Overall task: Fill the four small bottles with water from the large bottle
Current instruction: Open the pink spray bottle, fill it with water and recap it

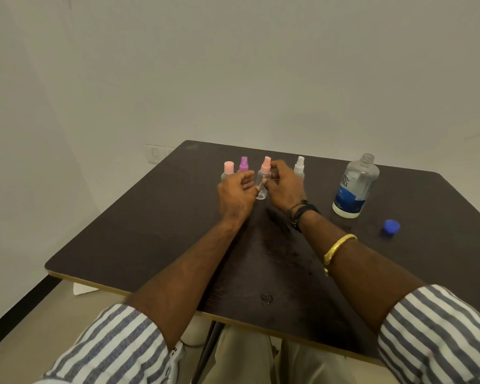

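A row of small clear bottles stands at the far middle of the dark table point(155, 234). One has a pink flat cap point(228, 169), one a purple spray top point(244, 164), one a pink spray top point(263, 180) and one a white spray top point(299, 167). My left hand point(237, 196) holds the body of the pink spray bottle. My right hand point(284, 184) has its fingers at that bottle's neck, by the pink top. The large clear bottle point(355, 187) with a blue label stands uncapped to the right. Its blue cap point(391, 227) lies on the table in front of it.
Small drops of water lie on the table near the front edge point(266, 297). A white wall rises behind the table, with a switch plate point(156, 154) at the back left. A white scrap point(83, 289) lies on the floor under the left edge.
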`<control>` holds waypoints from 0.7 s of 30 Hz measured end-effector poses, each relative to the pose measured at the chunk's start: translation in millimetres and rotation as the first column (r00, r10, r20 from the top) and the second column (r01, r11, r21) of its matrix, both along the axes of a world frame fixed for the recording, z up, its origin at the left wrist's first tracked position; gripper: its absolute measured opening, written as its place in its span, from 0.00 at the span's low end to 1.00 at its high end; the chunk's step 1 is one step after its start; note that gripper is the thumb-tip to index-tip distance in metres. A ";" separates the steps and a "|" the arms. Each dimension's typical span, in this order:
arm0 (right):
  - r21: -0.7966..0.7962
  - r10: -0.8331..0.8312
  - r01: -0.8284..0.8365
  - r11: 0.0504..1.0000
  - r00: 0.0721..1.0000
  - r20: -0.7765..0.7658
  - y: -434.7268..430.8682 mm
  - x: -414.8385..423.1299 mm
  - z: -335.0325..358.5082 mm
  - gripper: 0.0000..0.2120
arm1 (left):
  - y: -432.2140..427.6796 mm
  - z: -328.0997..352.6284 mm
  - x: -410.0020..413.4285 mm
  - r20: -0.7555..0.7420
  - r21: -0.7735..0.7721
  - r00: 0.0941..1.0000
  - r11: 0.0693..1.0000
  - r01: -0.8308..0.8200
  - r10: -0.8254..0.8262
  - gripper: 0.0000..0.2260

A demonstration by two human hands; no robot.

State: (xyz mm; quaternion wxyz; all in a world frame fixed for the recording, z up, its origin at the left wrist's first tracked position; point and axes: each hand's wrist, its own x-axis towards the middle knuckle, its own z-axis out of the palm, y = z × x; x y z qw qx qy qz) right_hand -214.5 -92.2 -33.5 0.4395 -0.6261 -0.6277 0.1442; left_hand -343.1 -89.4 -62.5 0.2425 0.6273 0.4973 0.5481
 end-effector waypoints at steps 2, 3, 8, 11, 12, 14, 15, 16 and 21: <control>0.017 0.014 -0.014 1.000 1.000 -0.005 -7.8 3.7 2.6 0.15 | -0.3 0.4 3.4 0.015 -0.002 1.000 1.000 0.018 -0.018 0.24; 0.028 0.018 -0.018 0.999 1.000 0.002 -11.4 5.3 3.0 0.15 | -0.5 0.4 5.3 0.013 0.000 0.999 1.000 0.030 -0.030 0.26; 0.053 0.016 -0.016 0.998 1.000 0.007 -32.8 17.1 1.4 0.14 | -7.1 -0.9 20.0 -0.003 -0.024 0.995 0.995 0.100 -0.100 0.27; 0.056 -0.007 0.006 0.998 1.000 0.017 -43.3 25.0 0.0 0.14 | -10.9 -4.4 29.7 0.017 -0.054 0.991 0.989 0.135 -0.134 0.21; 0.060 -0.020 0.019 0.998 0.999 0.026 -45.8 27.9 -0.1 0.15 | -11.8 -5.5 33.0 0.018 -0.059 0.990 0.988 0.140 -0.139 0.19; 0.064 -0.043 0.040 0.997 0.998 0.038 -48.1 34.1 -0.1 0.15 | -13.9 -5.5 39.1 0.005 -0.064 0.989 0.987 0.148 -0.148 0.17; 0.068 -0.058 0.055 0.996 0.997 0.040 -48.9 37.3 0.4 0.15 | -15.0 -4.8 42.4 -0.006 -0.065 0.988 0.986 0.153 -0.154 0.16; 0.081 -0.084 0.080 0.993 0.996 0.040 -49.0 40.5 1.5 0.15 | -15.9 -4.2 45.7 -0.013 -0.064 0.987 0.985 0.158 -0.159 0.16; 0.168 -0.171 0.177 0.970 0.984 -0.053 -48.5 56.7 9.4 0.16 | -24.4 -0.4 61.2 -0.091 -0.036 0.981 0.985 0.171 -0.174 0.16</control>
